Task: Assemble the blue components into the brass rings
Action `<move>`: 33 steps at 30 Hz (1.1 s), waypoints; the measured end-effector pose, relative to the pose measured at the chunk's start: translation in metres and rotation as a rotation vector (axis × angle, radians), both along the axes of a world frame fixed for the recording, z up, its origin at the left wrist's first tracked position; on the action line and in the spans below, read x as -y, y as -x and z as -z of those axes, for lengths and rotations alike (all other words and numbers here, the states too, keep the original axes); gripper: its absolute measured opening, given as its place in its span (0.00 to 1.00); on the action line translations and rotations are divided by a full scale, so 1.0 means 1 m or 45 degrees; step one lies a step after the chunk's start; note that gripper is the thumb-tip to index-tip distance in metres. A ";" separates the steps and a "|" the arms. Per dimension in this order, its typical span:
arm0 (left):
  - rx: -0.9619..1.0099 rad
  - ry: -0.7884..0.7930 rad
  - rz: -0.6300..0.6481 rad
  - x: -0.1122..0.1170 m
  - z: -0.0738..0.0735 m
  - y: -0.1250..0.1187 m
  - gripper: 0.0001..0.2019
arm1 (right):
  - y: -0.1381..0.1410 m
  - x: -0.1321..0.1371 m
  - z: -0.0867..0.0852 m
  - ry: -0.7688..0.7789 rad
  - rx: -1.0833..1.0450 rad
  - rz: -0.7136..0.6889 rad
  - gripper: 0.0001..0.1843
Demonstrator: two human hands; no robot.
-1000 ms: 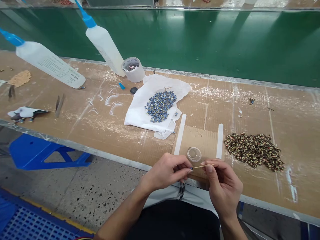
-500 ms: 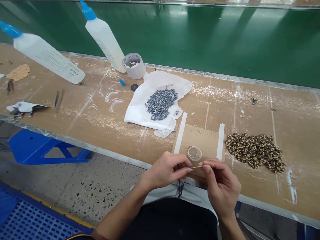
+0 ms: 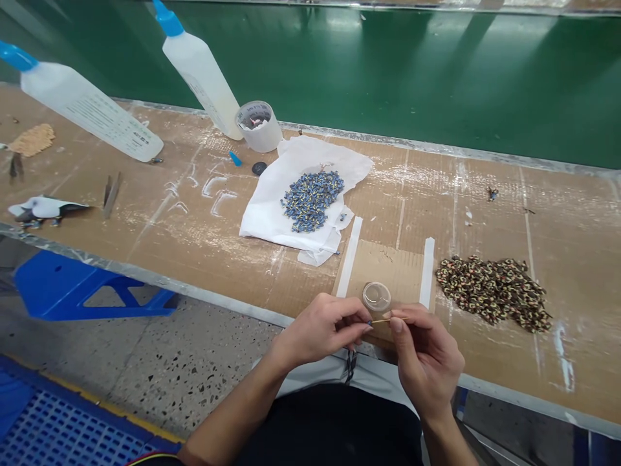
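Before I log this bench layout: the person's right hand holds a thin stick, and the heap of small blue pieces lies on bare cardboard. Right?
Not quite: the head view shows the heap of small blue pieces on a white sheet. The right hand does hold a thin stick.

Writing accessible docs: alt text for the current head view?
Left hand pinches a tiny blue piece, right hand holds a thin stick to it, near a clear dish. Beyond, blue pieces lie on white paper; a dark-and-cream pile is at right.
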State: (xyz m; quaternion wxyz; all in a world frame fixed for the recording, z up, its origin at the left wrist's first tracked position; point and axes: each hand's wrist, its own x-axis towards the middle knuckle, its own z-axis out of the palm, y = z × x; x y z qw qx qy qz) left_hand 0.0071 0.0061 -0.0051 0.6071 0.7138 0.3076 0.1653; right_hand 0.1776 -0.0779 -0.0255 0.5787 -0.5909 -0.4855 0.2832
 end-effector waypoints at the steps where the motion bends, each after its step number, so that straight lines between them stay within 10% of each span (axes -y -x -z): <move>1: 0.009 -0.009 0.002 0.000 0.000 0.000 0.06 | 0.000 0.001 0.000 -0.012 -0.001 -0.015 0.06; 14: 0.086 0.141 -0.006 0.001 0.004 0.005 0.06 | -0.006 -0.008 -0.005 -0.110 -0.034 0.149 0.05; 22: 0.031 0.050 -0.011 0.001 0.002 0.009 0.04 | -0.010 -0.022 -0.009 -0.046 0.462 -0.105 0.16; 33: -0.038 -0.130 -0.018 -0.002 0.008 0.011 0.05 | -0.099 0.033 0.000 0.281 0.933 0.566 0.08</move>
